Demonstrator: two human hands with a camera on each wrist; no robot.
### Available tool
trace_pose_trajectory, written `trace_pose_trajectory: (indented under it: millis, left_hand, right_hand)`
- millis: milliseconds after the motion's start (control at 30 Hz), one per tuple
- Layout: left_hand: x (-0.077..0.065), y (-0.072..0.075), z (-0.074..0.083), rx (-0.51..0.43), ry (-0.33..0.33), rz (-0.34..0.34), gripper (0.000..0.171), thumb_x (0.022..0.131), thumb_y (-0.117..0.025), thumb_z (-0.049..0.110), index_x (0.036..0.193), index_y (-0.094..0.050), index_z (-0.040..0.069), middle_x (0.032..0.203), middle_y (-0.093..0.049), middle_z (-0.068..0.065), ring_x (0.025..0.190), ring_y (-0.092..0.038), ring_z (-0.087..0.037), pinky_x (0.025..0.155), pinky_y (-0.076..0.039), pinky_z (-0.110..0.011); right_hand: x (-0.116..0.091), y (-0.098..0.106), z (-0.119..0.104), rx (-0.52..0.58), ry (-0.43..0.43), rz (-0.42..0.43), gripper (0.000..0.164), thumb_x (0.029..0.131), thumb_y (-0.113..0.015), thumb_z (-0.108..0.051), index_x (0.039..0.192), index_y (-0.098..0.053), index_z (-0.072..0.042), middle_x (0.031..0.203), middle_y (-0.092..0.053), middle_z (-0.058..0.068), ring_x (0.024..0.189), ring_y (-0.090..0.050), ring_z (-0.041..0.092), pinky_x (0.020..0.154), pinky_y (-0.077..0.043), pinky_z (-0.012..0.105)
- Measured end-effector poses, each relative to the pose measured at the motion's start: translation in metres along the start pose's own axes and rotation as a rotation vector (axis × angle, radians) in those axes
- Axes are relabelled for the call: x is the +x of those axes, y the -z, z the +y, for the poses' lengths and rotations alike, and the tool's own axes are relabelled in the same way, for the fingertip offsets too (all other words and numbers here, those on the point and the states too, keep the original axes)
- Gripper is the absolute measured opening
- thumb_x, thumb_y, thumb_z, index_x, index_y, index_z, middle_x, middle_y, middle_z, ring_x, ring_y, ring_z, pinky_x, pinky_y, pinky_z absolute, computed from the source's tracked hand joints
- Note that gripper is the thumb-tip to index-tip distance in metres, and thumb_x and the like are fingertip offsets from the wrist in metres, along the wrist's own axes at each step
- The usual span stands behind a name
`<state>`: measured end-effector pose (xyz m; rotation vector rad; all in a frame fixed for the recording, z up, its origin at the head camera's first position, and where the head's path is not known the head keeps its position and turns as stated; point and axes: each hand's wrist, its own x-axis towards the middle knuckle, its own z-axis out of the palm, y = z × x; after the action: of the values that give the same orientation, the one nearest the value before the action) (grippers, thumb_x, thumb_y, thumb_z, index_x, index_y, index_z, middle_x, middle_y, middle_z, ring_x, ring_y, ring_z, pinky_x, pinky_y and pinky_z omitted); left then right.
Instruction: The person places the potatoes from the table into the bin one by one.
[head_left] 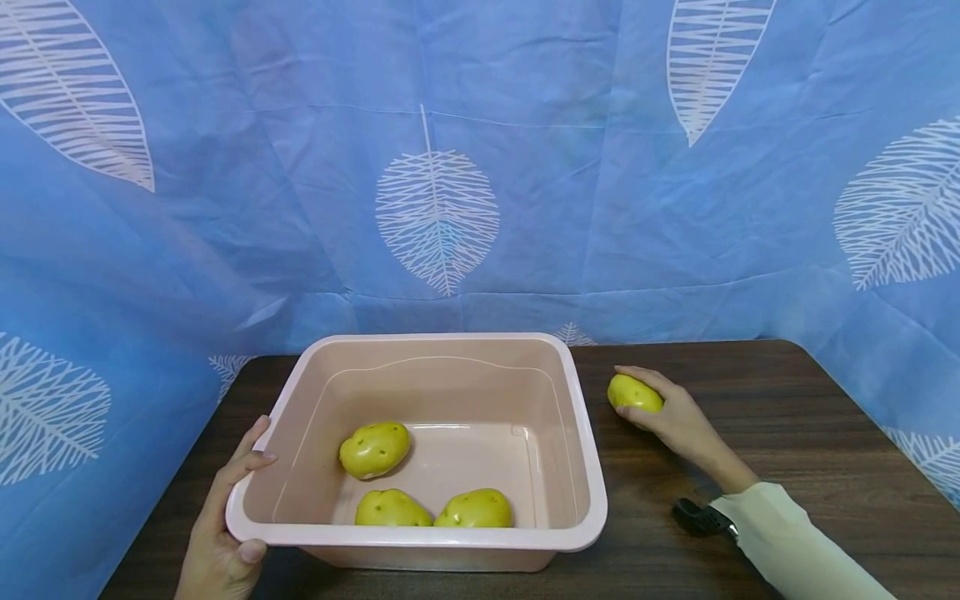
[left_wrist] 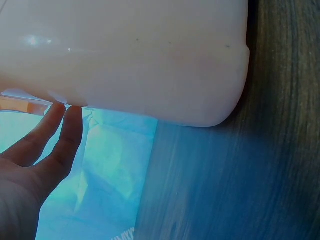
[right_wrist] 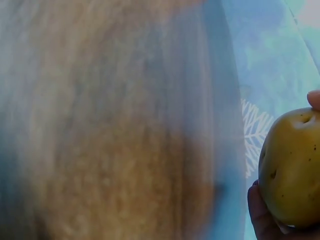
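A pale pink plastic basin (head_left: 416, 536) stands on the table with three yellow-green potatoes inside. One potato (head_left: 374, 450) lies toward the basin's left; two more, a potato (head_left: 393, 508) and its neighbour potato (head_left: 474, 509), lie side by side behind the front rim, partly hidden by it. My left hand (head_left: 225, 512) grips the basin's front left corner, fingers at the left rim and thumb at the front. To the right of the basin, my right hand (head_left: 678, 417) holds another potato (right_wrist: 292, 167) between thumb and fingers. Whether that potato touches the table cannot be told.
The dark wood-grain table (head_left: 757, 400) extends right of the basin to a rounded far corner. Behind it hangs a blue cloth (head_left: 547, 208) with white leaf prints. A black band (head_left: 701, 517) is on the right wrist, by a pale sleeve (head_left: 798, 546).
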<state>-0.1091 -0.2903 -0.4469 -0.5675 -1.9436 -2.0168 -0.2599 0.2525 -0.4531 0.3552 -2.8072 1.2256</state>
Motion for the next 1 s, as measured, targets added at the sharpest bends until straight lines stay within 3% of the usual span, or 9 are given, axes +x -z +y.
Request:
trace_pose_trajectory:
  millis: [400, 800, 1000]
  left_hand:
    - [0.000, 0.002, -0.004, 0.013, -0.052, -0.012, 0.068, 0.102, -0.069, 0.027, 0.151, -0.036, -0.007, 0.176, -0.013, -0.011, 0.153, -0.028, -0.022, 0.110, -0.041, -0.016]
    - [0.000, 0.003, -0.006, -0.018, -0.096, -0.031, 0.068, 0.101, -0.069, 0.026, 0.150, -0.037, -0.007, 0.176, -0.013, -0.013, 0.154, -0.027, -0.023, 0.112, -0.039, -0.016]
    - [0.001, 0.001, -0.003, -0.001, -0.052, -0.014, 0.069, 0.101, -0.069, 0.026, 0.151, -0.036, -0.007, 0.176, -0.012, -0.012, 0.154, -0.026, -0.022, 0.112, -0.039, -0.016]
  right_hand:
    - [-0.008, 0.011, -0.022, 0.039, -0.015, 0.013, 0.060, 0.099, -0.071, -0.025, 0.154, -0.051, -0.013, 0.143, -0.059, 0.025, 0.096, -0.056, 0.027, 0.074, -0.048, 0.032]
    - [-0.016, 0.030, -0.058, 0.101, 0.003, -0.038, 0.057, 0.103, -0.067, -0.024, 0.157, -0.050, -0.017, 0.149, -0.055, 0.024, 0.096, -0.056, 0.025, 0.070, -0.052, 0.032]
    - [-0.020, 0.040, -0.078, 0.132, 0.021, -0.060, 0.055, 0.103, -0.067, -0.026, 0.156, -0.051, -0.019, 0.151, -0.055, 0.019, 0.100, -0.056, 0.024, 0.073, -0.052, 0.033]
